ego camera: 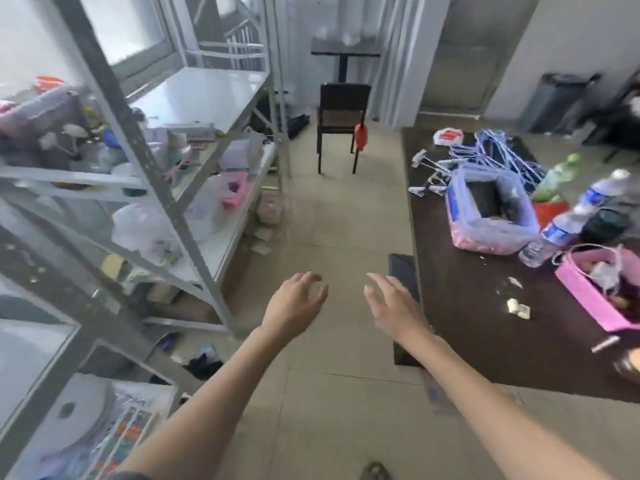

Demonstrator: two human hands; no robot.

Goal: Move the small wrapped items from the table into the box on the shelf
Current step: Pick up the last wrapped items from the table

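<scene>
Both bare hands are out in front over the tiled floor, in the aisle between shelf and table. The left hand (294,303) has its fingers loosely spread and its grip holds nothing; the right hand (391,306) is the same, fingers relaxed and empty, hovering just beside the near left edge of the dark brown table (485,323).

On that table, a small pale wrapped item (518,308) lies a little in from the left edge, with a few smaller scraps near it (too blurred to tell what they are). A pink rectangular basket (588,299) sits toward the near right edge. Farther back stands a blue-rimmed plastic tub (491,213), with clear plastic water bottles (561,230) between the two.

On the grey metal shelf (194,188) at the left, a small pink box (235,188) rests near the front edge of a middle level.
</scene>
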